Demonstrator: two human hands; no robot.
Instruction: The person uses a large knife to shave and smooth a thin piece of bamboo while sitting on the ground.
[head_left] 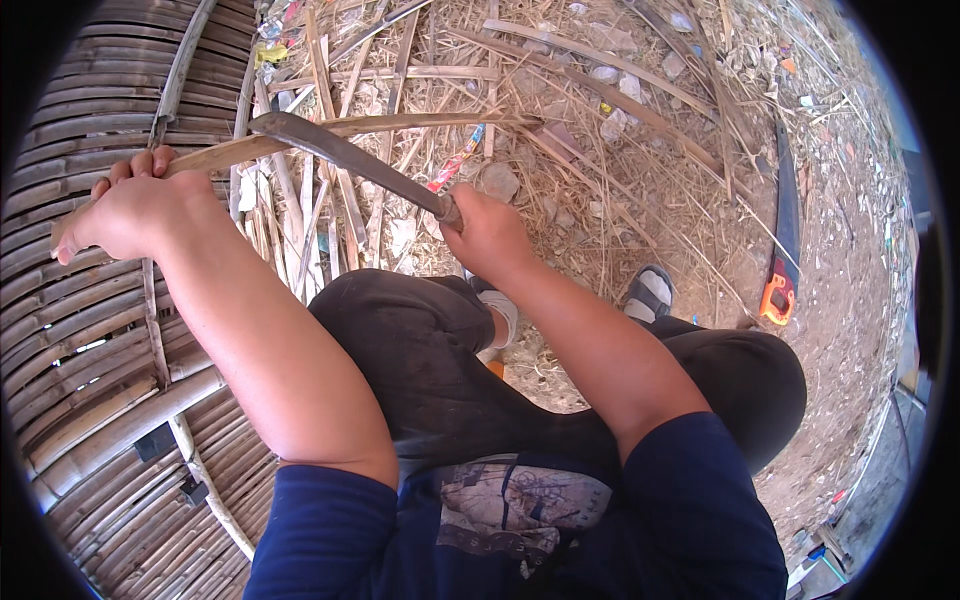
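My left hand (135, 205) is closed around the near end of a long split bamboo strip (390, 124), out to the left. The strip runs off to the right above the littered ground. In my right hand (490, 232) is the handle of a machete (365, 170), its blade pointing up and left. The curved tip of the blade crosses the strip a short way beyond my left hand. Whether the edge touches the strip I cannot tell.
A slatted bamboo platform (90, 330) fills the left side. Bamboo strips (640, 95), straw, stones and litter cover the ground ahead. At the right lies a handsaw (787, 215) with an orange handle. My sandalled foot (652, 290) is between them.
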